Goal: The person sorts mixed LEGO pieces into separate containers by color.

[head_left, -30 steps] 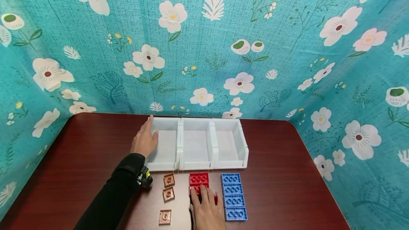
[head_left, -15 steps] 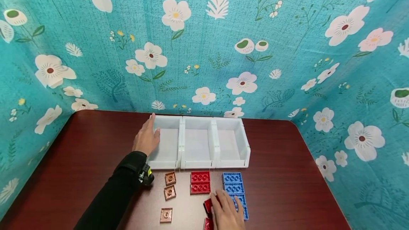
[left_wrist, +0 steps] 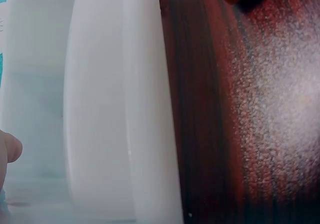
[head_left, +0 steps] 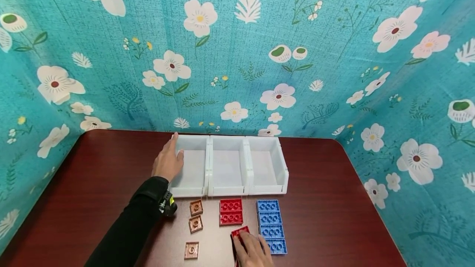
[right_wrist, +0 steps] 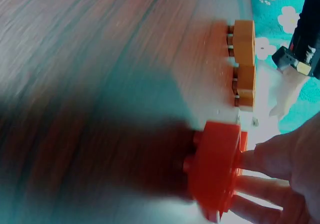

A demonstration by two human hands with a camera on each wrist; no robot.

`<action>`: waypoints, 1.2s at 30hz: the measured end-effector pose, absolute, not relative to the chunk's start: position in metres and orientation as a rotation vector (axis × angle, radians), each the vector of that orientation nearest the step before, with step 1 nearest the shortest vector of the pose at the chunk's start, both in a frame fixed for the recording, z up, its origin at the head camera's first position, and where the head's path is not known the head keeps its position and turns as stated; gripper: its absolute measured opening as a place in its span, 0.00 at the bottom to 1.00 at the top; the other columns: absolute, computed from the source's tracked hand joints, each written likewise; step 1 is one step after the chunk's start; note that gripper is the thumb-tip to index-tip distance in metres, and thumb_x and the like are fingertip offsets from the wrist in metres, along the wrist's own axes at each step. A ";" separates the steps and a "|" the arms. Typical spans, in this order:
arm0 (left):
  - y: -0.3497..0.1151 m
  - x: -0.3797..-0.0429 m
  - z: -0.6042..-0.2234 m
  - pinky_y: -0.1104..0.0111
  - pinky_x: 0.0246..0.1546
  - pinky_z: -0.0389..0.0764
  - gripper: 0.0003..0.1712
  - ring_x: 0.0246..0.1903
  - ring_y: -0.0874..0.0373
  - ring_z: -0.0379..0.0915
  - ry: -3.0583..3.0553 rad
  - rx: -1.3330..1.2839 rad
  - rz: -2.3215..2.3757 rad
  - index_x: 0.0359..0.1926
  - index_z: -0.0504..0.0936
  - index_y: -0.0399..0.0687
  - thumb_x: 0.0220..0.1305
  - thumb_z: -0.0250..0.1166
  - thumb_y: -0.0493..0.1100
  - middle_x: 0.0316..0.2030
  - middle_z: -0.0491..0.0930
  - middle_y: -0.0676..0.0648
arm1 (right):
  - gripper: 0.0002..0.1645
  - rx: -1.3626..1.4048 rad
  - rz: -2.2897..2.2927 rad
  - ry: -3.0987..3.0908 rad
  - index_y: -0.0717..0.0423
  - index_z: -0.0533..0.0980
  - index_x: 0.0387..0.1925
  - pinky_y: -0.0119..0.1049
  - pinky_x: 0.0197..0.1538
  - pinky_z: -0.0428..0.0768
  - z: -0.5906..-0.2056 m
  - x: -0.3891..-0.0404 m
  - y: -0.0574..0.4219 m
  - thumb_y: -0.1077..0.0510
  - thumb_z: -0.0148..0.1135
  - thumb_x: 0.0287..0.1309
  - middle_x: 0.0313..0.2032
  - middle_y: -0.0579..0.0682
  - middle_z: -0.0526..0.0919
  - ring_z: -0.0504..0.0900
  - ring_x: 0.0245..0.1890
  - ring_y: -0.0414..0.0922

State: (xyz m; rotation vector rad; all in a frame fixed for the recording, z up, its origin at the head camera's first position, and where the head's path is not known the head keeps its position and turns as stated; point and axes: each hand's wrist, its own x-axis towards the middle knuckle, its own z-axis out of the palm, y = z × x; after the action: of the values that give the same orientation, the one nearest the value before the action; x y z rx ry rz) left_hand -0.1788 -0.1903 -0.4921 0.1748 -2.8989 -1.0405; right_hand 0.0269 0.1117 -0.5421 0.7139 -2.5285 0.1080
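My left hand (head_left: pixel 168 163) rests along the left side of the leftmost white bin (head_left: pixel 192 164), fingers straight and thumb over the rim. In the left wrist view only the thumb tip (left_wrist: pixel 12 148) shows beside the white bin wall. My right hand (head_left: pixel 255 252), at the near edge of the head view, touches a slightly turned red toy brick (head_left: pixel 239 231) with its fingertips. In the right wrist view, straight fingers lie against that brick's far side; the thumb is not seen. Above it, two red bricks (head_left: pixel 231 212) lie together, undersides up.
Several blue bricks (head_left: pixel 270 218) form a column right of the red ones. Brown square bricks (head_left: pixel 196 208) lie to the left. A middle bin (head_left: pixel 227 168) and a right bin (head_left: pixel 264 167) adjoin the left one. Patterned teal cloth (head_left: pixel 237 52) hangs behind the table (head_left: pixel 319 209).
My right hand moved right and away from the upper red pair, then back left a little. The red brick under its fingers shifted and turned. My left hand stayed on the bin.
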 end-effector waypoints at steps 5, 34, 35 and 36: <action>-0.190 -0.177 -0.492 0.36 0.59 0.70 0.39 0.62 0.27 0.67 -2.898 0.170 -1.052 0.82 0.43 0.50 0.79 0.50 0.42 0.76 0.53 0.32 | 0.34 0.661 0.175 -2.483 0.48 0.88 0.39 0.49 0.46 0.83 -0.544 0.025 0.100 0.40 0.37 0.79 0.46 0.48 0.86 0.84 0.45 0.44; -0.192 -0.176 -0.491 0.35 0.59 0.70 0.39 0.62 0.27 0.67 -2.869 0.142 -1.049 0.82 0.44 0.48 0.79 0.51 0.42 0.75 0.55 0.31 | 0.17 0.736 0.286 -2.745 0.61 0.86 0.45 0.48 0.58 0.79 -0.507 0.007 0.120 0.62 0.72 0.52 0.48 0.51 0.87 0.84 0.50 0.46; -0.192 -0.176 -0.491 0.35 0.58 0.70 0.39 0.62 0.27 0.67 -2.875 0.141 -1.050 0.82 0.44 0.48 0.79 0.51 0.42 0.75 0.55 0.31 | 0.16 0.738 0.271 -2.762 0.62 0.86 0.45 0.49 0.59 0.78 -0.508 0.007 0.120 0.62 0.72 0.52 0.48 0.51 0.87 0.84 0.50 0.46; -0.192 -0.176 -0.492 0.35 0.58 0.70 0.39 0.62 0.27 0.67 -2.881 0.139 -1.052 0.82 0.43 0.49 0.79 0.51 0.42 0.75 0.54 0.31 | 0.16 0.738 0.274 -2.783 0.62 0.86 0.44 0.50 0.59 0.77 -0.508 0.006 0.120 0.63 0.71 0.52 0.48 0.52 0.86 0.84 0.51 0.46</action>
State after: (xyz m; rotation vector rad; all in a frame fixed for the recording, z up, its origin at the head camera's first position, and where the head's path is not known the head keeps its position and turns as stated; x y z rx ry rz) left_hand -0.1759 -0.1922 -0.4922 0.1393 -2.8811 -1.0520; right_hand 0.0057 0.1197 -0.5079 0.7380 -2.7827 0.2738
